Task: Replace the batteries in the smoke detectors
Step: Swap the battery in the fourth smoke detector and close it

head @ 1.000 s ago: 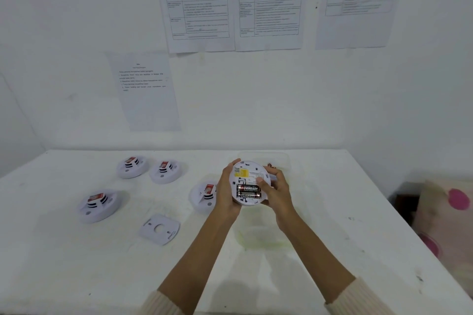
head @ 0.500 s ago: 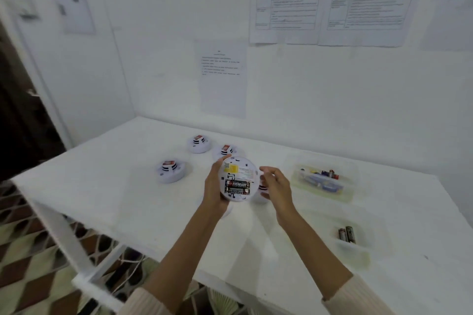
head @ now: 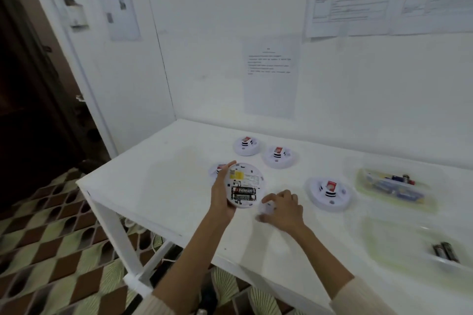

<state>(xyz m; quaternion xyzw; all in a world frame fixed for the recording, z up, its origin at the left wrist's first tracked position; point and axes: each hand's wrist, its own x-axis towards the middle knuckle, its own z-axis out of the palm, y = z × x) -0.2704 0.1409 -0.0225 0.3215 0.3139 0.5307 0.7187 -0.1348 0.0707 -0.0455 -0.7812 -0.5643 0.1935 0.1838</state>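
Observation:
My left hand [head: 220, 198] holds a round white smoke detector [head: 244, 185] above the table, its back turned to me. Two black batteries [head: 243, 194] sit in its open compartment. My right hand [head: 281, 210] is down on the table just right of it, fingers curled around a small white back plate [head: 267, 208] that is blurred and mostly covered. Three more detectors lie face up: the far one [head: 245, 146], the middle one [head: 279, 157] and the near right one [head: 330, 193]. Another detector [head: 215, 170] peeks out behind my left hand.
A clear tray [head: 425, 206] with several batteries stands at the right. A second clear tray [head: 378, 243] nearer me holds two dark batteries [head: 445, 253]. The white table [head: 158, 186] ends at its left edge above a patterned floor. Papers hang on the wall.
My right hand has let go of the held detector and dropped to the back plate on the table. My head has turned left, shifting the table to the right of the view.

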